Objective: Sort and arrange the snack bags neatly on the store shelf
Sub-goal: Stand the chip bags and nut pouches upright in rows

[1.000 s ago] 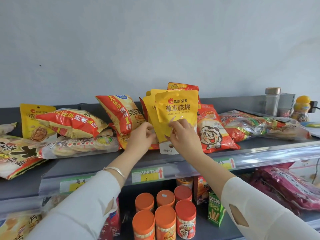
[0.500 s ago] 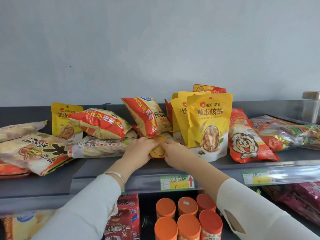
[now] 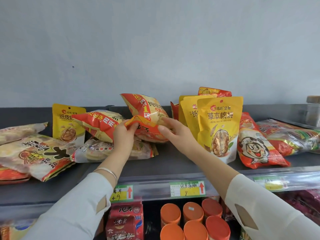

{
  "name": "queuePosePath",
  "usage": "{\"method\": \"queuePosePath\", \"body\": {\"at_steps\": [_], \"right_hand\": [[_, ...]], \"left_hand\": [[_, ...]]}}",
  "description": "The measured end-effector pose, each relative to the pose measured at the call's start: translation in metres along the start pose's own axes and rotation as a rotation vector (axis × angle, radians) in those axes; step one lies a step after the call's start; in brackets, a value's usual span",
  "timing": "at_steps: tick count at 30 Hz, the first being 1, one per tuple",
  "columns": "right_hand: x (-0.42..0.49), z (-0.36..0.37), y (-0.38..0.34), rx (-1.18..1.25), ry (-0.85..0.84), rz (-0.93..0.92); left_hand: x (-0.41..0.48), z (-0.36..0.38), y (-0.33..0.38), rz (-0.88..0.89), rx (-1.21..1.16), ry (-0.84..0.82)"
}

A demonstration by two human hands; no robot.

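Shelf (image 3: 164, 163) | left hand (image 3: 123, 136) pinches orange snack bag (image 3: 149, 110) corner | right hand (image 3: 175, 134) grips its side

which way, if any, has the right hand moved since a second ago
Yes. The right hand has left the front yellow pouch and moved left of it, onto an orange bag.

In the middle of the dark shelf (image 3: 173, 165) I hold an orange-red bag (image 3: 149, 134). It is crumpled at its near left corner, where my left hand (image 3: 123, 135) pinches it, and my right hand (image 3: 174, 133) grips its right side. A puffy red-and-yellow bag (image 3: 147, 106) leans tilted just behind it. On the right, yellow walnut pouches (image 3: 219, 125) stand upright, one behind another. On the left, another puffy bag (image 3: 98, 123) lies on a flat cracker bag (image 3: 102, 150).
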State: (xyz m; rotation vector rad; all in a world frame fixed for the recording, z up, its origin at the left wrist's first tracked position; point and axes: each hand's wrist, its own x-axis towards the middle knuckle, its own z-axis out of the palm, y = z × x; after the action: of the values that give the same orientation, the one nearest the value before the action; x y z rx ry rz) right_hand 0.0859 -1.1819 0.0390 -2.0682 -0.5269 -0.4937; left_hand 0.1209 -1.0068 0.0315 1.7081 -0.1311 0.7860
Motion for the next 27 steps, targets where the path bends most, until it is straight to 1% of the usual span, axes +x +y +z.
{"method": "queuePosePath", "body": {"at_steps": [3,8,11,12,15,18,20,22,25,27], "right_hand": [[0.000,-0.002,0.001,0.112,-0.053,0.013],[0.007,-0.003,0.001,0.291,0.052,-0.030],[0.010,0.001,0.001,0.427,0.110,-0.030],[0.011,0.003,0.001,0.428,0.103,-0.018],[0.015,0.015,0.008,0.319,0.050,0.070],[0.020,0.023,0.013,0.361,0.084,0.145],[0.026,0.023,0.013,0.383,0.142,0.146],[0.031,0.021,0.011,0.378,0.207,0.127],[0.039,0.015,0.007,0.381,0.308,0.140],[0.043,0.013,0.005,0.399,0.346,0.165]], "left_hand": [[0.000,0.002,0.010,0.000,-0.084,0.033],[-0.002,0.004,0.023,0.011,-0.174,0.050],[0.001,0.001,0.031,0.006,-0.225,0.108],[0.004,0.000,0.035,0.000,-0.240,0.122],[0.011,-0.001,0.046,0.009,-0.293,0.136],[0.013,0.002,0.052,0.019,-0.296,0.153],[0.013,0.003,0.050,-0.020,-0.322,0.083],[0.012,0.001,0.043,-0.072,-0.318,-0.048],[0.003,-0.002,0.026,-0.113,-0.156,-0.251],[-0.005,-0.003,0.015,-0.195,-0.106,-0.338]]}}
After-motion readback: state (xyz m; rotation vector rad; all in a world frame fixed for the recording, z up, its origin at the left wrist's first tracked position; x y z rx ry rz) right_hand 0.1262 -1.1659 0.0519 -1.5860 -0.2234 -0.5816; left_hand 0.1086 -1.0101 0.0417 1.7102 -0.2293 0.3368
